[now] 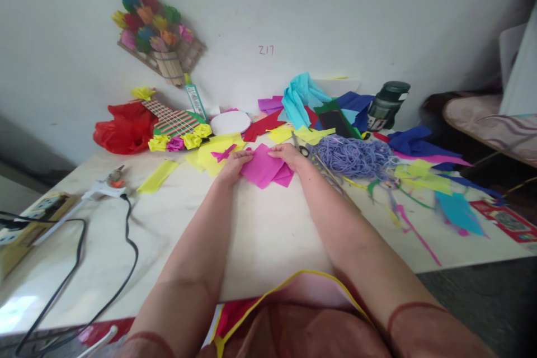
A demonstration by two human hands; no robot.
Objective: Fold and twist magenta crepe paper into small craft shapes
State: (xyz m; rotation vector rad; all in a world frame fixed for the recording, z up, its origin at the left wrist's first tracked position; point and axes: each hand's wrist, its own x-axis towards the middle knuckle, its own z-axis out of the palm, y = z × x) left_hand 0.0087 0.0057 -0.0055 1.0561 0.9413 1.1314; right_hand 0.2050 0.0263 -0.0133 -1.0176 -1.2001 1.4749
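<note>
Between my hands is a magenta piece of crepe paper [262, 166], with a second piece of the same colour showing below its right side. My left hand [236, 164] is closed in a pinch on its left edge. The right edge lies between the closed fingers of my right hand [287, 155]. Beside my left hand lie a small twisted pink strip [224, 152] and flat yellow crepe paper [210, 158]. Scissors [302, 150] lie just behind my right hand, partly hidden. To the right of them sits a tangled heap of purple-blue string [354, 156].
A glue gun [109, 187] with a black cord and a power strip [36, 218] occupy the left side. Along the wall stand a striped craft piece with paper flowers [178, 123], a red bag [126, 128] and a dark green jar [388, 105]. Paper scraps [457, 211] spread right.
</note>
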